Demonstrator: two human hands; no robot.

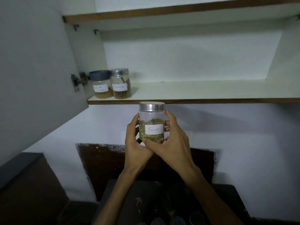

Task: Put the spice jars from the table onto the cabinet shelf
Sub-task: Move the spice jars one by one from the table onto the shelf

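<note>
A clear jar labelled Fennel point(151, 122), with a silver lid and green contents, is held upright just below the front edge of the cabinet shelf point(194, 92). My left hand point(135, 143) grips its left side and my right hand point(173, 140) grips its right side and base. Two jars stand on the shelf's far left: a dark-lidded jar point(101, 84) with pale contents and a silver-lidded jar point(121, 83) with brown sticks. On the dark table point(126, 200) below, the tops of other jars point(177, 220) peek in at the bottom edge.
The open cabinet door point(37, 62) hangs at the left with a metal hinge point(78, 81). An upper shelf point(178, 12) runs above. The lower shelf stretches bare to the right of the two jars. A dark wooden piece point(26, 184) stands at the lower left.
</note>
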